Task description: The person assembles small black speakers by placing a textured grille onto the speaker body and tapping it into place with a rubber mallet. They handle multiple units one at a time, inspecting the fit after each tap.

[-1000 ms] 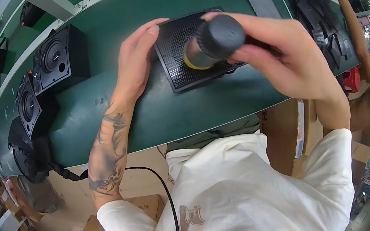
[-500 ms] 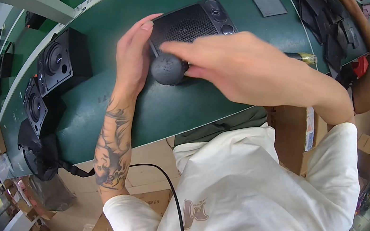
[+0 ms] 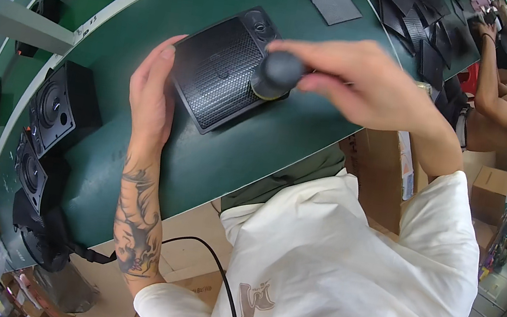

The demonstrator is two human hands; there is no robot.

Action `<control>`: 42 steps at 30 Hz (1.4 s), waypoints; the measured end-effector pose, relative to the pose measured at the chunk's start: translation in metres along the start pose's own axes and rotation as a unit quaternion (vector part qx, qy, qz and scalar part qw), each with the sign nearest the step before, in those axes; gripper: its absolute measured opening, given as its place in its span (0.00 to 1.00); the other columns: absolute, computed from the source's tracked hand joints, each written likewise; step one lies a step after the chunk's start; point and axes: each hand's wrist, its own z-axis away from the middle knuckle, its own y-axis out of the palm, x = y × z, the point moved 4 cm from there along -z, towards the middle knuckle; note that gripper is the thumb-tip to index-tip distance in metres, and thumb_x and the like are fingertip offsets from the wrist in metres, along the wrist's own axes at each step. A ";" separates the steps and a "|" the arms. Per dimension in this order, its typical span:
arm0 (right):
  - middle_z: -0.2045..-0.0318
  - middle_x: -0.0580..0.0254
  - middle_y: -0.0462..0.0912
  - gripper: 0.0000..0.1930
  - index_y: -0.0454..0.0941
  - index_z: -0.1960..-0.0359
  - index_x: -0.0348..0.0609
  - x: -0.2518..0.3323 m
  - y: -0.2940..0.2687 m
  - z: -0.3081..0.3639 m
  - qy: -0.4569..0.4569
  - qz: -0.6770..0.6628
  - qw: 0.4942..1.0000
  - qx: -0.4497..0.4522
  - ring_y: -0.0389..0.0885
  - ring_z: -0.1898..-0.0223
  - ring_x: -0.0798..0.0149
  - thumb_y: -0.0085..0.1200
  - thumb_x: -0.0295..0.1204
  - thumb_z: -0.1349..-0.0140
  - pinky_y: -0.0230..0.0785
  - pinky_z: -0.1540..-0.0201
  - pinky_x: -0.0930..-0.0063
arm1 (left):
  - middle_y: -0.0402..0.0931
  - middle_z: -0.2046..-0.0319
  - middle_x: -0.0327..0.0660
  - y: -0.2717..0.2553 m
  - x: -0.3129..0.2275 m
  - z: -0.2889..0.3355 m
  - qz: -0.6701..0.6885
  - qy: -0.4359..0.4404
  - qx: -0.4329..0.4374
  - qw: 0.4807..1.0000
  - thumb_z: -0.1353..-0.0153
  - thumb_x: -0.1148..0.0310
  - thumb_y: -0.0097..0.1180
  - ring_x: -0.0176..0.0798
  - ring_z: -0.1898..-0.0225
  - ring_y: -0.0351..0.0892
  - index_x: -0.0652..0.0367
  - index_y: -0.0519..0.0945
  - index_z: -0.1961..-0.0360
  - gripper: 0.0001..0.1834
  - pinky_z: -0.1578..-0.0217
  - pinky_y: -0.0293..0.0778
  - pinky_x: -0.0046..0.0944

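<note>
A black speaker [image 3: 213, 80] with a perforated grille lies face up on the green bench [image 3: 215, 153], its small round fittings at the far end. My left hand [image 3: 154, 88] holds the speaker's left side, thumb near the corner and fingers stretched along the edge, partly hidden. In my right hand [image 3: 369, 87] is a black rubber mallet [image 3: 279, 74], gripped by its handle. The mallet's head is over the right part of the grille, close to its edge; whether it touches cannot be made out. My right hand is slightly blurred.
Two uncovered speakers [image 3: 60, 103] stand at the left of the bench. A dark grille panel [image 3: 331, 1] lies at the far side, and a pile of black panels [image 3: 417, 25] farther right. A co-worker [image 3: 504, 104] is at the right. A black cable [image 3: 213, 251] hangs before me.
The mallet has moved right, from the speaker's near left corner to its right edge, uncovering more of the grille. My left hand stays at the speaker's left side. The whole view has shifted somewhat.
</note>
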 end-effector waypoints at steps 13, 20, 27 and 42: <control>0.58 0.55 0.87 0.21 0.82 0.41 0.45 -0.105 0.001 0.094 0.089 0.104 0.969 -0.206 0.86 0.60 0.55 0.59 0.19 0.37 0.77 0.55 0.65 | 0.54 0.24 0.55 0.010 -0.031 0.017 -0.346 0.274 0.118 0.889 0.42 0.39 0.66 0.56 0.24 0.54 0.61 0.71 0.29 0.48 0.27 0.53 0.53; 0.55 0.57 0.84 0.18 0.83 0.49 0.42 -0.102 0.023 0.110 0.054 0.140 0.916 -0.373 0.80 0.48 0.49 0.61 0.16 0.41 0.74 0.47 0.59 | 0.61 0.27 0.55 0.044 -0.039 0.046 -0.600 0.307 0.197 0.712 0.59 0.49 0.80 0.71 0.26 0.51 0.52 0.80 0.38 0.45 0.30 0.55 0.65; 0.69 0.59 0.85 0.16 0.85 0.55 0.38 -0.074 0.072 0.128 0.023 -0.090 0.935 -0.343 0.83 0.67 0.56 0.59 0.13 0.47 0.76 0.61 0.64 | 0.78 0.41 0.60 0.062 -0.073 0.035 -0.571 0.351 0.157 0.725 0.54 0.54 0.69 0.67 0.35 0.72 0.66 0.81 0.46 0.36 0.33 0.64 0.63; 0.73 0.57 0.84 0.14 0.84 0.57 0.35 -0.086 0.054 0.117 0.036 -0.187 0.933 -0.305 0.81 0.72 0.54 0.58 0.12 0.46 0.73 0.68 0.64 | 0.63 0.31 0.54 0.124 -0.121 -0.074 -0.739 0.181 0.197 0.618 0.54 0.54 0.79 0.59 0.29 0.62 0.60 0.66 0.27 0.54 0.31 0.62 0.54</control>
